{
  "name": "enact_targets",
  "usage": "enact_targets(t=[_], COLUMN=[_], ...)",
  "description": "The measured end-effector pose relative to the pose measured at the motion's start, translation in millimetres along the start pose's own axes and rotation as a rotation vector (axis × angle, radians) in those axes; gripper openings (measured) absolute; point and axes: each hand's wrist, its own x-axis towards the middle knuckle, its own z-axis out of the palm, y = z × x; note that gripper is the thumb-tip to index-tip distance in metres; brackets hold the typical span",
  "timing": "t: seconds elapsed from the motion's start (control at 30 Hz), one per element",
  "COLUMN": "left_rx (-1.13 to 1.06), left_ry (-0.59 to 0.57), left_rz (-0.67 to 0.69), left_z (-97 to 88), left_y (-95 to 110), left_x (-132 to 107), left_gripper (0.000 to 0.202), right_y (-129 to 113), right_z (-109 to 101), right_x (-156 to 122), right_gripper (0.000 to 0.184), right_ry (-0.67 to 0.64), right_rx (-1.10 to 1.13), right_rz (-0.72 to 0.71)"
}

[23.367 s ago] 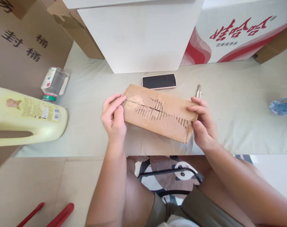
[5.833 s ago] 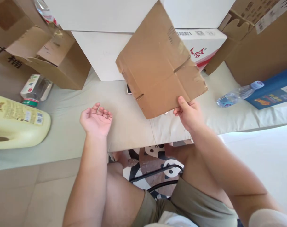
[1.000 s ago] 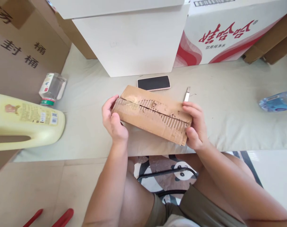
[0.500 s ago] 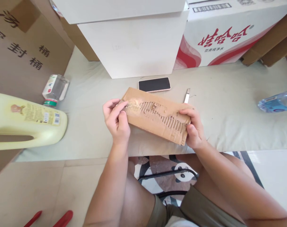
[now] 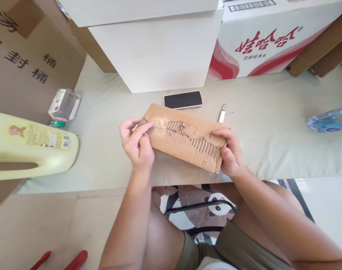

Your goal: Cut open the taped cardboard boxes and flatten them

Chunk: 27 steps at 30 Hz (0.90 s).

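A small brown cardboard box (image 5: 184,144) is held tilted above the front part of the covered table. Its upper face is torn along a middle strip, baring the corrugated layer. My left hand (image 5: 138,144) grips the left end, with a finger lying on the scuffed patch there. Round the right end my right hand (image 5: 229,152) is closed, thumb and forefinger on the edge. Behind the box lie a phone (image 5: 183,100) with a dark screen and a box cutter (image 5: 222,113), its lower part hidden by the box and my hand.
White boxes (image 5: 159,56) and a red-and-white carton (image 5: 258,52) stand along the back. To the left are a large brown carton (image 5: 27,86), a clear jar (image 5: 64,107) and a yellow jug (image 5: 47,146). A water bottle (image 5: 330,119) lies at right on the pale cloth (image 5: 272,138).
My left hand has shifted slightly left, its finger still on the scuffed patch. Both hands keep hold of the box, and the whole view has moved a little.
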Motion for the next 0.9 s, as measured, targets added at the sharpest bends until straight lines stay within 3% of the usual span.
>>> enact_targets(t=[0.9], left_rx=[0.006], left_ry=[-0.054], left_rz=[-0.007], left_z=[-3.2], left_y=[-0.7], left_x=[2.0], left_gripper=[0.038], right_y=[1.9], right_z=[2.0], right_x=[-1.9], right_gripper=[0.036], right_ry=[0.026], right_rx=[0.003], right_rz=[0.005])
